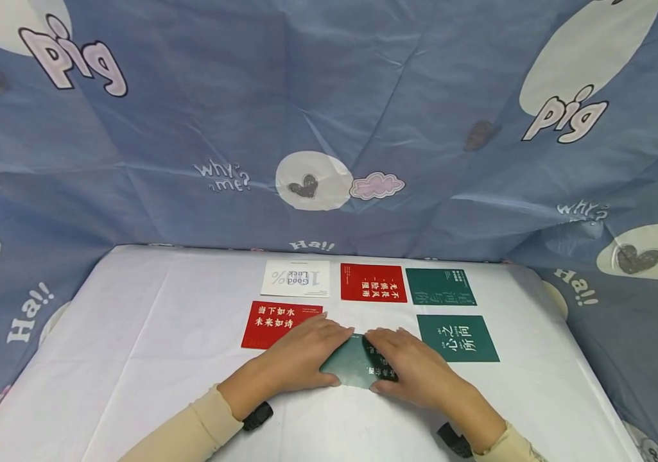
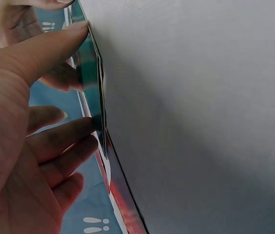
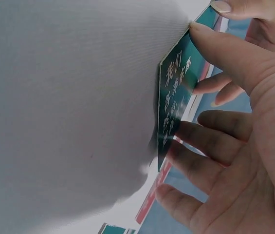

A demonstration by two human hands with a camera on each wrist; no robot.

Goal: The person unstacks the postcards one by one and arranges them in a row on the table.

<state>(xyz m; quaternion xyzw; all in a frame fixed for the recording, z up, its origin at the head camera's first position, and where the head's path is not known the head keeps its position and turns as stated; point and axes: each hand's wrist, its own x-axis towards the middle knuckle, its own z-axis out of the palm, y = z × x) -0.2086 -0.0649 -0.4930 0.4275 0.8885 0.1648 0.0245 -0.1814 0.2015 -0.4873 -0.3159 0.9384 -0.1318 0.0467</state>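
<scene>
Holding a dark green card (image 1: pixel 352 364) between both hands, we are framing it near the middle of the white-covered tabletop (image 1: pixel 138 385), and we are not telling whether it is lying flat. Our left grip (image 1: pixel 308 354) is spanning the left end, partly open to the card's width, thumb at the near edge and fingers at the far one; our right grip (image 1: pixel 412 367) is taking the right end likewise, covering some pale lettering. Beyond the left grip, a red card (image 1: pixel 273 324) is lying partly hidden, while a lettered green card (image 1: pixel 458 338) is resting beyond the right. Farther back, a white card (image 1: pixel 296 279), a second red card (image 1: pixel 373 283) and a third green card (image 1: pixel 441 287) are forming a row. Behind, blue printed cloth (image 1: pixel 259 96) is hanging.
</scene>
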